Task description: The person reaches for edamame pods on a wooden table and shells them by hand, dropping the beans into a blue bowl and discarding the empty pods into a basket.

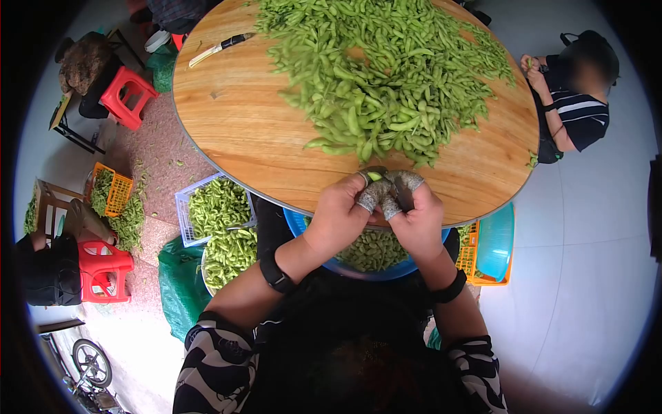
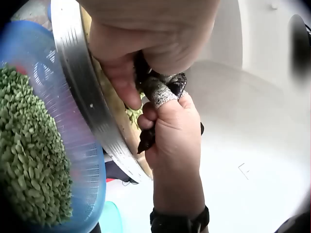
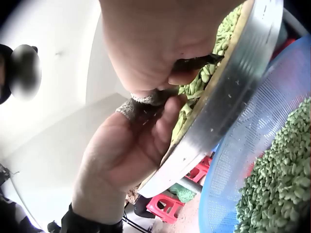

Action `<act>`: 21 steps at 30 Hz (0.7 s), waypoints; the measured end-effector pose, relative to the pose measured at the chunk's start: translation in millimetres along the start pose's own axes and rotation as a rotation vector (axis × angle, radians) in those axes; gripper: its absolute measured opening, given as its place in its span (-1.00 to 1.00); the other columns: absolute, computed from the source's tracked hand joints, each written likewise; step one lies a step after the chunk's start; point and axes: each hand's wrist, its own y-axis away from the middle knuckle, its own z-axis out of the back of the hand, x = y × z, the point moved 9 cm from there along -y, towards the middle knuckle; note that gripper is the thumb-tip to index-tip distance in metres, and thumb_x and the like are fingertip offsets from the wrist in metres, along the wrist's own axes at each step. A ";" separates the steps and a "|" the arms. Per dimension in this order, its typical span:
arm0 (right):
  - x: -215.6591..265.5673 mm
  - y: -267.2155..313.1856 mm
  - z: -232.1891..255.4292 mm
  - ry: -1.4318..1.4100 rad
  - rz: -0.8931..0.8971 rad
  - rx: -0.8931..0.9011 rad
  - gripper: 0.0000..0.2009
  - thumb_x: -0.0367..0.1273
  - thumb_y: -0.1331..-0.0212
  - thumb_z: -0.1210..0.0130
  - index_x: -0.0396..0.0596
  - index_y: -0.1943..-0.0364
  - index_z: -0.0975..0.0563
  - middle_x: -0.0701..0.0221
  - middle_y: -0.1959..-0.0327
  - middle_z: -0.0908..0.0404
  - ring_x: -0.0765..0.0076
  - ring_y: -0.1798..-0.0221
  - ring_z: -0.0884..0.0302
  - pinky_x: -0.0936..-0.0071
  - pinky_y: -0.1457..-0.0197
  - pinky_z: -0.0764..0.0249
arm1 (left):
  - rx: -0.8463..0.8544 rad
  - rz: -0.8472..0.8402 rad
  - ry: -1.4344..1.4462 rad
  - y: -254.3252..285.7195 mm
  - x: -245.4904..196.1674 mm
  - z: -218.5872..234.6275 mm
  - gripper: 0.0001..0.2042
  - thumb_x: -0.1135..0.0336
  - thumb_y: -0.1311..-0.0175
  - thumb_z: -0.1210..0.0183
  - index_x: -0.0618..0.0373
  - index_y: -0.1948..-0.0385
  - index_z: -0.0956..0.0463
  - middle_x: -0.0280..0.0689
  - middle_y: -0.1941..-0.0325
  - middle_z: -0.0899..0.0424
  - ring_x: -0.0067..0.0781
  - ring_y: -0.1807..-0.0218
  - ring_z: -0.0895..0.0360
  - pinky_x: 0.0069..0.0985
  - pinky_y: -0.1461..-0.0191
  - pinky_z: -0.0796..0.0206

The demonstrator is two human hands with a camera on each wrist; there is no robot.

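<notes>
At the near edge of the round wooden table (image 1: 234,148), my two hands meet with grey speckled covers on thumbs and fingertips. My left hand (image 1: 336,215) pinches a green soybean pod (image 1: 374,176), mostly hidden by the fingers. Within my right hand (image 1: 419,217) I grip a dark slim tool (image 2: 146,141), its ends showing on both sides of the fist in the left wrist view; what kind it is, I cannot tell. A big heap of soybean pods (image 1: 386,90) covers the table beyond. Below the hands, a blue basket (image 3: 228,160) holds shelled green beans (image 3: 279,179).
A knife (image 1: 221,50) with a black-wrapped handle lies on the table's far left. Left of my lap stand a white crate (image 1: 183,217) of pods and a green bag (image 1: 181,286). Red stools (image 1: 129,96) are farther left. Another person (image 1: 579,96) sits at the right side.
</notes>
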 end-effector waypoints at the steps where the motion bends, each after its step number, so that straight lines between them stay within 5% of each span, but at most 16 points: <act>1: -1.6 -0.9 1.6 -0.001 -0.003 -0.002 -0.66 -0.48 0.07 -0.26 -0.16 0.13 -0.51 0.15 0.34 -0.60 0.05 0.33 -0.62 0.33 0.24 -0.52 | -0.012 0.005 0.023 -1.2 -3.1 -0.2 -0.86 0.58 -0.25 -0.02 0.31 0.20 -0.49 -0.19 0.29 -0.64 -0.51 0.33 -0.63 -0.54 0.33 -0.49; 3: -0.6 -5.5 4.3 0.025 0.008 -0.004 -0.66 -0.46 0.00 -0.26 -0.17 0.08 -0.50 0.14 0.30 -0.60 0.06 0.29 -0.62 0.34 0.22 -0.53 | -0.064 0.044 -0.039 -2.7 -5.3 11.2 -0.84 0.58 -0.29 -0.03 0.29 0.15 -0.51 -0.23 0.25 -0.63 -0.56 0.32 -0.60 -0.63 0.31 -0.50; 5: -0.1 -3.2 10.2 0.018 0.017 -0.038 -0.67 -0.45 -0.10 -0.22 -0.20 0.03 -0.48 0.14 0.25 -0.60 0.14 0.24 -0.61 0.37 0.17 -0.52 | -0.244 -0.166 -0.068 -1.8 -24.6 37.8 -0.80 0.46 -0.40 0.02 0.16 0.01 -0.48 -0.38 0.12 -0.64 -0.62 0.39 -0.61 -0.73 0.46 -0.39; 9: -2.5 -0.6 21.6 -0.111 -0.122 -0.017 -0.68 -0.46 -0.22 -0.10 -0.25 -0.05 -0.42 0.20 0.22 -0.59 0.36 0.24 -0.56 0.46 0.13 -0.48 | -0.198 -0.259 -0.179 -6.6 -40.0 51.7 -0.78 0.44 -0.40 0.01 0.13 -0.02 -0.47 -0.35 0.06 -0.63 -0.64 0.39 -0.62 -0.77 0.51 -0.33; 11: -12.9 5.8 18.0 -0.073 -0.242 0.114 -0.68 -0.48 -0.25 -0.03 -0.23 -0.09 -0.40 0.23 0.24 -0.60 0.39 0.26 -0.55 0.47 0.14 -0.47 | -0.150 -0.118 0.062 -9.3 -39.0 51.2 -0.80 0.48 -0.37 -0.02 0.23 0.02 -0.48 -0.27 0.06 -0.59 -0.55 0.35 -0.59 -0.66 0.41 -0.46; 18: 0.4 25.2 5.5 -0.254 -0.397 0.305 -0.66 -0.49 -0.28 0.06 -0.17 -0.15 -0.37 0.42 0.47 -0.59 0.54 0.48 -0.49 0.58 0.36 -0.44 | -0.124 0.033 0.359 -13.2 -35.9 49.4 -0.79 0.32 -0.45 0.05 0.16 0.03 -0.48 -0.35 0.26 -0.56 -0.60 0.55 -0.50 -0.69 0.53 -0.33; 21: 16.0 28.2 9.9 -0.312 -0.441 0.337 -0.63 -0.50 -0.27 0.10 -0.17 -0.17 -0.35 0.44 0.46 -0.58 0.59 0.50 -0.46 0.63 0.39 -0.41 | 0.078 0.181 0.316 5.9 -16.2 23.7 -0.82 0.33 -0.44 0.02 0.17 0.07 -0.48 -0.39 0.37 -0.51 -0.62 0.53 -0.47 -0.67 0.47 -0.36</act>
